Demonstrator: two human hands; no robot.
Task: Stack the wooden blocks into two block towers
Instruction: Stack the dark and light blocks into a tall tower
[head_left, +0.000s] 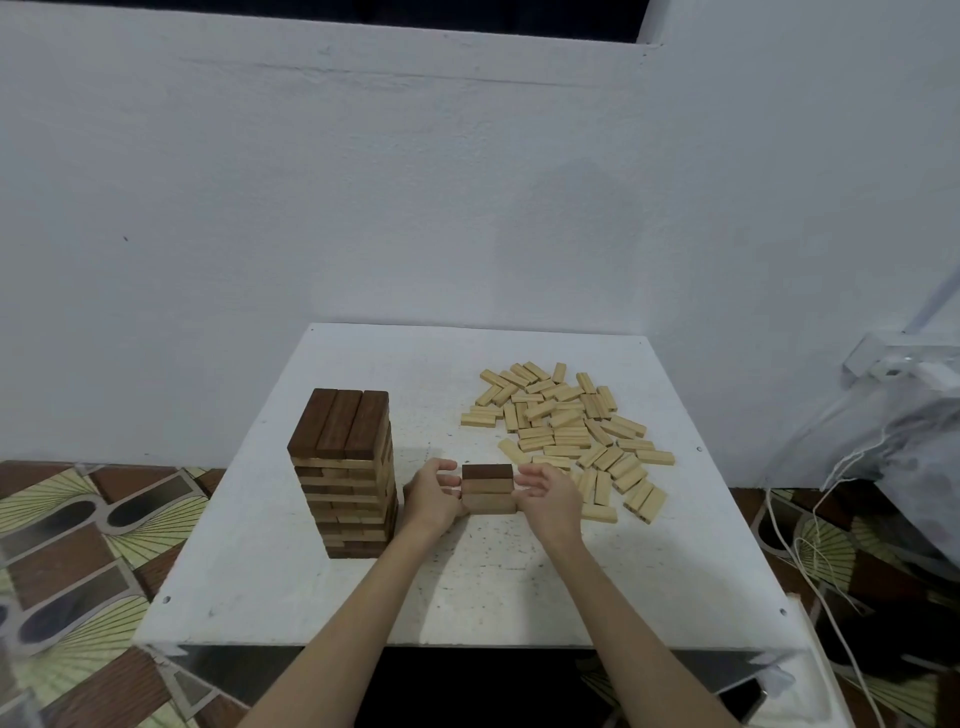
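Both forearms come up from the near edge of the white bench (322, 597) and meet at a small stack (487, 489) of dark and mid-brown blocks, the landmark for everything else. Left of the small stack, just beyond the left hand (432, 496), stands the tall tower (345, 473), many layers high, topped by three dark blocks running away from the camera; it looks finished or close to it. Left hand presses the small stack's left end, fingers curled against the block ends, thumb up near the top layer. Small stack sits between the two hands, three layers showing, its long faces running left-right across the view. Right hand (546, 496) flanks the stack's right end, fingers loosely bent; whether it grips or only nudges the lower block I cannot tell. Right of and behind the small stack lies the loose pile (566, 436) of pale blocks, flat and scattered, its near edge just beside the right hand. Judgement: squaring up the base of tower two, early stage. Next block most likely comes from the pale pile, so the right hand is nearer; it should be laid crosswise to the top layer. Risk: left elbow brushing the tall tower.
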